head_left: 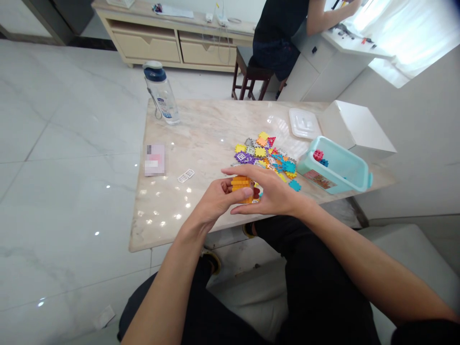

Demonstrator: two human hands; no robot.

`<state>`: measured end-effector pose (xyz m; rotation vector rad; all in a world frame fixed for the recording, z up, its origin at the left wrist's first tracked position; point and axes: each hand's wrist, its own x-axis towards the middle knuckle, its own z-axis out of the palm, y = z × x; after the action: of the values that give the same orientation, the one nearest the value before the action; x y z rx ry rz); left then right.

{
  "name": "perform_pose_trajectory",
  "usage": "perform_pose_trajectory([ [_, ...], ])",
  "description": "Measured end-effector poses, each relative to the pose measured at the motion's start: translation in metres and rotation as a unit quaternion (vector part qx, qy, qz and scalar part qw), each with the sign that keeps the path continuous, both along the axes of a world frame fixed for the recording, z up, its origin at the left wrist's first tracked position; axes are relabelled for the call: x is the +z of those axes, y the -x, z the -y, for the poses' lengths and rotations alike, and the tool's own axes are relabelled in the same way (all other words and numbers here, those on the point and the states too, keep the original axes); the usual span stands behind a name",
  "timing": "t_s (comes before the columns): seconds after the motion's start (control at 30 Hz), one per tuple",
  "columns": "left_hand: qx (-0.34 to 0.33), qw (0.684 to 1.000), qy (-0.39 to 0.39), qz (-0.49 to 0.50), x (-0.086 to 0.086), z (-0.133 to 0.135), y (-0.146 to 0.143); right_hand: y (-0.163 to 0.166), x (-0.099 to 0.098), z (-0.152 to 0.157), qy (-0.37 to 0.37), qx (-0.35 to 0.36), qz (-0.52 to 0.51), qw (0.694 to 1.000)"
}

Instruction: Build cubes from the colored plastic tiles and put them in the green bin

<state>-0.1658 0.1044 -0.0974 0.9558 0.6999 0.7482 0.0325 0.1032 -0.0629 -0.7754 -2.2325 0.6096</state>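
Observation:
My left hand (219, 199) and my right hand (268, 191) meet over the near edge of the marble table (201, 139), both closed round a small orange block assembly (240, 182). The left thumb presses on its front; the right fingers reach across its top and side. Just beyond lies a pile of colourful interlocking plastic tiles (268, 155), in yellow, purple, teal, red and orange. A single teal tile (295, 185) sits apart at the pile's near right.
A teal plastic bin (336, 167) holding a red piece stands right of the pile, its clear lid (304, 122) and a white box (355, 127) behind it. A water bottle (161, 93) stands at the far left corner. Another person sits at a counter beyond.

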Motion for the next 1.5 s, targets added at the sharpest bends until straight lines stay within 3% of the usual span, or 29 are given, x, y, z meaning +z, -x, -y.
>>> perform_pose_trajectory([
  [0.27, 0.021, 0.998, 0.001, -0.051, 0.002, -0.005, 0.005, 0.001, 0.001, -0.002, 0.002, -0.008, -0.009, 1.000],
  [0.67, -0.017, 1.000, 0.013, -0.006, 0.005, -0.002, 0.007, -0.003, -0.002, -0.001, -0.011, -0.039, 0.014, 0.999],
  [1.13, -0.008, 1.000, 0.015, -0.020, 0.013, 0.006, 0.009, 0.002, -0.002, 0.004, -0.047, -0.029, 0.025, 0.998],
  [1.37, 0.008, 0.999, 0.027, -0.024, 0.013, 0.008, 0.007, 0.001, -0.013, 0.000, -0.070, -0.032, 0.011, 0.997],
  [1.5, 0.041, 0.994, -0.050, -0.093, 0.016, 0.006, 0.004, -0.005, -0.014, -0.006, -0.076, -0.052, 0.034, 0.995],
])
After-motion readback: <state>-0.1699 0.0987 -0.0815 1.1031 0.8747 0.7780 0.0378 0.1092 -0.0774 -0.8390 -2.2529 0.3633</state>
